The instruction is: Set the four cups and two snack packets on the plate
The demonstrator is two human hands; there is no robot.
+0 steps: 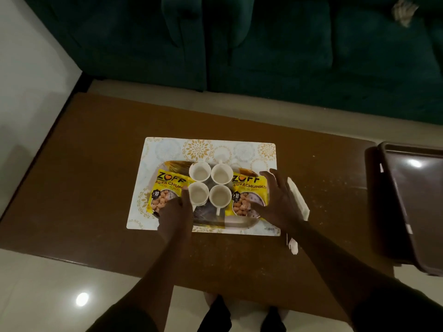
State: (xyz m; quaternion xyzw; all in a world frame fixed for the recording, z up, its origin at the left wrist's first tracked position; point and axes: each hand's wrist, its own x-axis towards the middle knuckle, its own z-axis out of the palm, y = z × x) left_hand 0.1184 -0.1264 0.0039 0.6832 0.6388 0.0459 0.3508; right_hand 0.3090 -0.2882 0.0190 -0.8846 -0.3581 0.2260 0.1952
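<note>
Several white cups stand in a two-by-two block on the plate [230, 222]: far left cup [199, 172], far right cup [221, 174], near left cup [198, 194], near right cup [219, 197]. A yellow snack packet [165, 188] lies at the plate's left end, and a second yellow packet [247, 192] at its right end. My left hand [176, 212] rests on the left packet's near corner, thumb touching the near left cup. My right hand [278, 200] hovers with fingers spread over the right packet's right edge. The plate is mostly hidden under these things.
The plate sits on a white patterned placemat [206, 147] on a brown table [96, 188]. A folded white paper [299, 200] lies right of the mat. A dark brown tray [412, 202] overhangs the table's right end. A green sofa [263, 44] stands behind.
</note>
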